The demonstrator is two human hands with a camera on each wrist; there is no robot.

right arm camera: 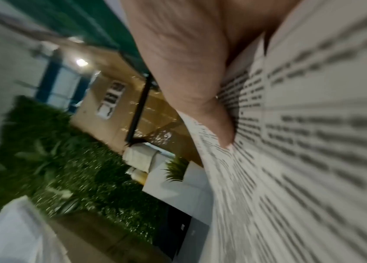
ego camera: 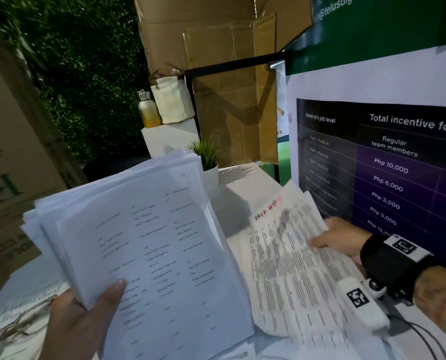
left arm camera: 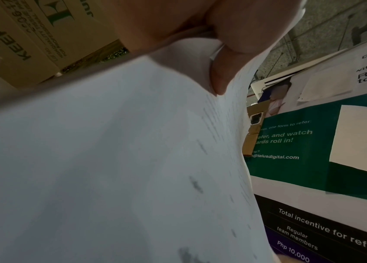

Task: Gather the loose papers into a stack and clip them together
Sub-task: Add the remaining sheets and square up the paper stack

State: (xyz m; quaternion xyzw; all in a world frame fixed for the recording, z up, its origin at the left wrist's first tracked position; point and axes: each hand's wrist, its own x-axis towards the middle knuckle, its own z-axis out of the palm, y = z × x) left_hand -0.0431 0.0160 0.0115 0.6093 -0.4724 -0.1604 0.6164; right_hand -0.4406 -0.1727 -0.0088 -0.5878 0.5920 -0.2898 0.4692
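Observation:
A thick, uneven stack of white printed papers (ego camera: 149, 235) is raised off the table at the left. My left hand (ego camera: 84, 313) grips its near corner, thumb on top; the left wrist view shows that thumb (left arm camera: 225, 58) pressing the top sheet (left arm camera: 133, 160). At the right, my right hand (ego camera: 339, 237) pinches the edge of a few densely printed sheets (ego camera: 289, 266) with red handwriting at their top, lifted slightly off the table. The right wrist view shows the thumb (right arm camera: 196, 85) on this printed sheet (right arm camera: 302, 160). No clip is visible.
A small potted plant (ego camera: 208, 162) stands on the white table (ego camera: 245, 183) behind the papers. A poster board (ego camera: 388, 157) rises at the right, cardboard boxes (ego camera: 6, 162) at the left and rear. More paper and glasses (ego camera: 11, 326) lie at the lower left.

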